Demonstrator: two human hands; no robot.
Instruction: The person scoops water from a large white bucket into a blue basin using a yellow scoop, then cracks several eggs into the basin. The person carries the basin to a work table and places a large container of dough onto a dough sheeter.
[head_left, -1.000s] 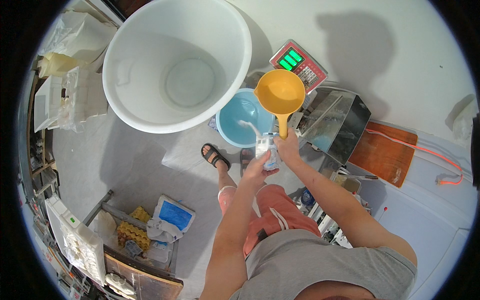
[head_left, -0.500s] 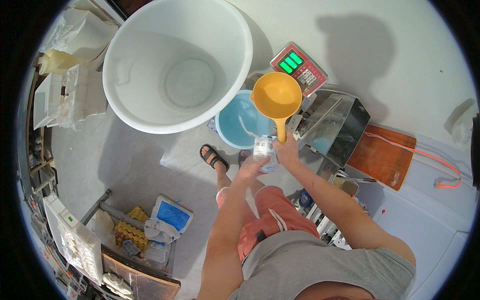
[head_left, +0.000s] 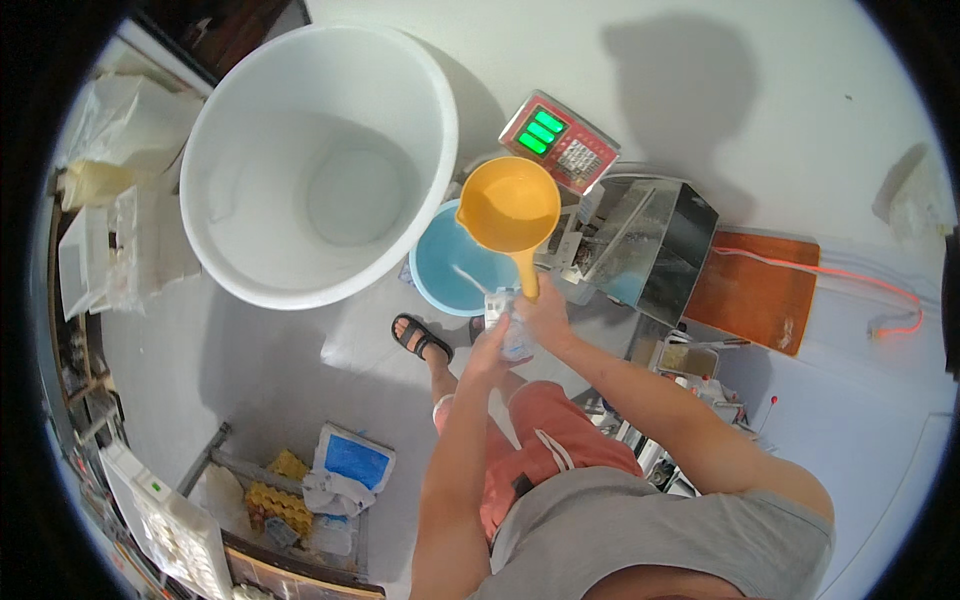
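Note:
My right hand (head_left: pixel 546 318) is closed round the handle of a yellow water dipper (head_left: pixel 510 203), its bowl tilted open toward me above a light blue basin (head_left: pixel 432 262). Fingers of my left hand (head_left: pixel 488 348) grip a small clear plastic packet (head_left: pixel 515 346) with a white printed patch, right beside my right hand. From the packet's upper end a thin pale streak (head_left: pixel 468 276) reaches over the basin; whether it is liquid or a solid strip I cannot tell. Part of the packet is hidden behind my left fingers.
A large white tub (head_left: pixel 320 290) stands left of the basin. Beyond the dipper sits a red scale (head_left: pixel 560 142) with a green display. A metal box (head_left: pixel 648 245) and a brown board (head_left: pixel 755 290) with an orange cord lie to the right. Lower left, a crate holds yellow trays (head_left: pixel 278 507).
The view has shifted, so the tub, scale and basin sit further left and lower in it. Both hands keep their hold on the dipper and the packet.

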